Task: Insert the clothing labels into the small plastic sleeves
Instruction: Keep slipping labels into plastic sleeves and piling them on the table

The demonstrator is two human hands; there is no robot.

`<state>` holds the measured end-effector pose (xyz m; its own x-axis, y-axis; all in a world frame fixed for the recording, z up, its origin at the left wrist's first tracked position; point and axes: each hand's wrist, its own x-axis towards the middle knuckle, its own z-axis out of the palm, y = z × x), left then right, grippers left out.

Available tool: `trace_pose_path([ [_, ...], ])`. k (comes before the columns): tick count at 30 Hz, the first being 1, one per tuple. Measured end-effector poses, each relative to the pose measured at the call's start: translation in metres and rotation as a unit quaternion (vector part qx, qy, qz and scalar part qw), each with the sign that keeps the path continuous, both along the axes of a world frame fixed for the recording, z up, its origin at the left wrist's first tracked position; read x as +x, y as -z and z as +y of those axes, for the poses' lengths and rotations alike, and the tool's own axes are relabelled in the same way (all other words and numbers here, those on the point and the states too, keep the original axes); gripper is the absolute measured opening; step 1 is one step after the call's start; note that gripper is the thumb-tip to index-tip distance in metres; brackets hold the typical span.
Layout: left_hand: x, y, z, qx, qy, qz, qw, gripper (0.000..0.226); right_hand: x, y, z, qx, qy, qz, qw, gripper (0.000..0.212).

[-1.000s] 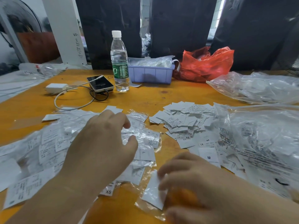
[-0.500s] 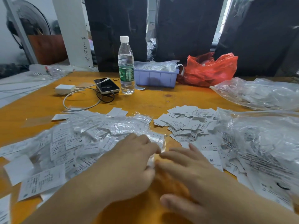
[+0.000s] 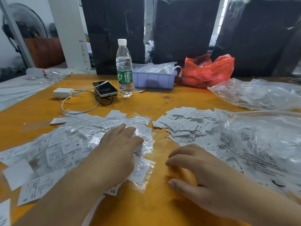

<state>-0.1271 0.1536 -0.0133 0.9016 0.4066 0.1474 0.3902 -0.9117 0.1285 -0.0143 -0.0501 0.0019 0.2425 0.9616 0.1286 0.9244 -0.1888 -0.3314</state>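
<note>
A spread of white clothing labels in small clear plastic sleeves (image 3: 71, 144) covers the left half of the orange table (image 3: 146, 103). My left hand (image 3: 117, 150) lies flat on that pile, fingers straight, pressing the sleeves. A sleeved label (image 3: 141, 172) sticks out just right of it. Loose white labels (image 3: 184, 124) with size marks lie heaped at centre right. My right hand (image 3: 200, 170) hovers over bare table with loosely curled fingers and holds nothing.
Large clear bags (image 3: 260, 144) with more labels fill the right side. At the back stand a water bottle (image 3: 124, 69), a phone (image 3: 105, 90) with charger (image 3: 62, 92) and cable, a purple tray (image 3: 154, 79) and a red plastic bag (image 3: 208, 70).
My left hand slid back onto the sleeved pile and flattened. My right hand let go of the sleeved label it had and drew away to the right; that label now lies by the pile.
</note>
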Motion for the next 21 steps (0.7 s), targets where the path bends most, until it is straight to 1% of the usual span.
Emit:
trace_pose_path([
  [2, 0.001, -0.001, -0.009, -0.024, 0.033, -0.019, 0.999, 0.046, 0.0, -0.001, -0.001, 0.008, 0.005, 0.002, 1.0, 0.041],
  [3, 0.001, -0.001, -0.015, -0.05, 0.058, -0.018, 0.997, 0.046, 0.0, -0.002, -0.002, 0.01, 0.008, 0.004, 1.0, 0.04],
  [5, 0.001, 0.001, -0.028, -0.086, 0.106, 0.016, 0.99, 0.057, -0.001, -0.003, -0.002, 0.01, 0.013, 0.004, 1.0, 0.037],
  [6, 0.001, 0.002, -0.032, -0.084, 0.118, 0.04, 0.989, 0.059, -0.001, -0.004, -0.003, 0.006, 0.013, 0.002, 1.0, 0.037],
  [8, 0.002, 0.004, -0.032, -0.061, 0.113, 0.066, 0.989, 0.053, -0.001, -0.005, -0.003, -0.011, 0.014, -0.003, 1.0, 0.037],
  [11, 0.005, 0.004, -0.024, -0.029, 0.093, 0.053, 0.994, 0.047, -0.001, -0.006, -0.004, -0.026, 0.018, -0.011, 0.999, 0.039],
  [15, 0.005, 0.002, -0.021, -0.019, 0.102, 0.039, 0.994, 0.049, 0.0, -0.007, -0.004, -0.039, 0.022, -0.034, 0.998, 0.042],
  [16, 0.005, 0.0, -0.023, -0.02, 0.112, 0.028, 0.993, 0.047, 0.0, -0.007, -0.004, -0.04, 0.025, -0.038, 0.998, 0.044],
  [17, 0.005, -0.001, -0.025, -0.028, 0.128, -0.002, 0.991, 0.043, 0.001, -0.007, -0.004, -0.044, 0.031, -0.037, 0.998, 0.046],
  [19, 0.007, -0.007, -0.031, -0.063, 0.154, -0.067, 0.984, 0.032, 0.002, -0.009, -0.005, -0.048, 0.039, -0.042, 0.997, 0.049],
  [21, 0.007, -0.016, -0.035, -0.086, 0.161, -0.146, 0.972, 0.028, 0.002, -0.009, -0.004, -0.049, 0.042, -0.048, 0.997, 0.048],
])
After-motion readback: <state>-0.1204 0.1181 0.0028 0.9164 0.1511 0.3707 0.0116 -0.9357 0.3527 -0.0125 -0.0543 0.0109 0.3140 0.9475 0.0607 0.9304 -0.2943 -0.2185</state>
